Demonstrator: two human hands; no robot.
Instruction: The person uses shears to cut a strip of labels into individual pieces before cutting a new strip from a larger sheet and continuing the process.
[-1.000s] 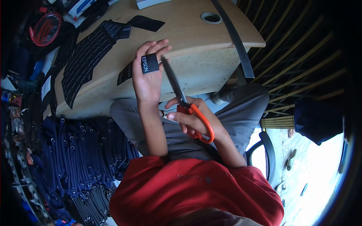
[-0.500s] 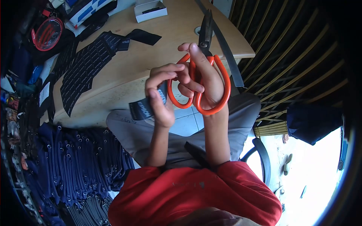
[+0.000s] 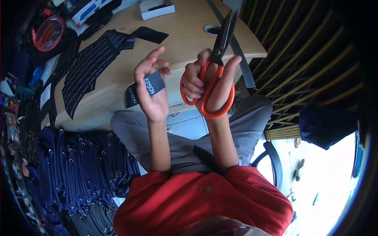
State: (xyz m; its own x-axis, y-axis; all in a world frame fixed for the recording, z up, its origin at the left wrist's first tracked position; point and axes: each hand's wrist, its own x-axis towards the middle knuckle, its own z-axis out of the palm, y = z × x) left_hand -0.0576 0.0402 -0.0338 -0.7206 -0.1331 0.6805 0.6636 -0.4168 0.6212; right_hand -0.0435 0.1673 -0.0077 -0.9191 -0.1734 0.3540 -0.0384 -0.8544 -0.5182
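Observation:
My left hand (image 3: 156,107) holds a dark fabric label (image 3: 156,83) printed with white EPSON lettering, its thumb pressing it against the palm. A further piece of the label strip sticks out left of the thumb, while the fingers curl loosely above. To the right, my right hand (image 3: 221,87) grips a pair of scissors (image 3: 223,37) by the orange handles, fingers in one loop and thumb in the other. The dark blades point up and away over the desk, slightly apart, and touch no label. Both hands are raised in front of the desk edge.
On the wooden desk (image 3: 189,33) lie sheets of printed black labels (image 3: 88,72), a black strip (image 3: 151,35), a small white box (image 3: 157,10) and a long metal ruler (image 3: 245,67). Bundles of navy straps (image 3: 82,169) hang at lower left. A folding lattice gate (image 3: 299,59) stands right.
My hands have moved apart. The left shifted left with the label, turning its EPSON print into view; the right turned with the scissors, and the blades now spread slightly.

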